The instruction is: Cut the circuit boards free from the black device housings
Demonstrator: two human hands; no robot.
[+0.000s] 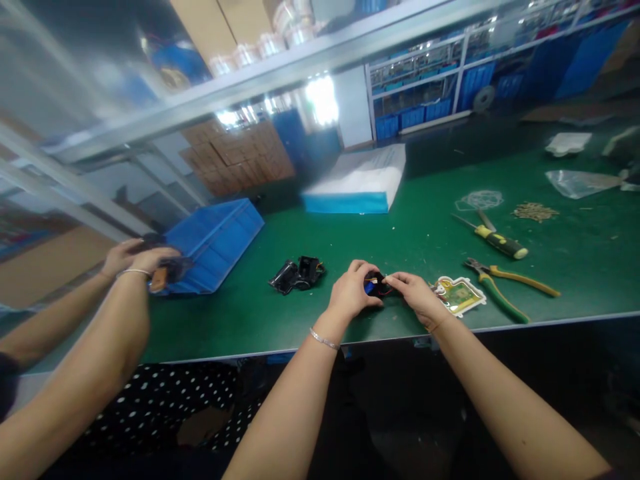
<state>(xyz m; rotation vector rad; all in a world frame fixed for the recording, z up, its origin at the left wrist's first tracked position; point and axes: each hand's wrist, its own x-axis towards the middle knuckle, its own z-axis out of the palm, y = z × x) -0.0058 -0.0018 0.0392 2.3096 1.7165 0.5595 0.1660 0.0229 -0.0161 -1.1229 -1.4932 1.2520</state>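
My left hand [351, 291] is wrapped round a small black housing [371, 275] with a blue part and thin coloured wires showing inside. At the housing's right side, my right hand [414, 293] pinches at the wires; its fingertips are too small to show exactly what is between them. Just right of that hand lies a white-edged plate with a yellow and green circuit board [463, 297]. Left of my hands, black plastic housing parts [299, 273] lie on the green table [240, 327].
Cutting pliers [507, 283], a screwdriver [503, 241] and a pile of screws [535, 211] lie to the right. A white and blue box [357, 180] stands behind. At left, a co-worker's hands [143, 257] hold dark parts beside a blue bin [215, 243]. A shelf [240, 80] spans overhead.
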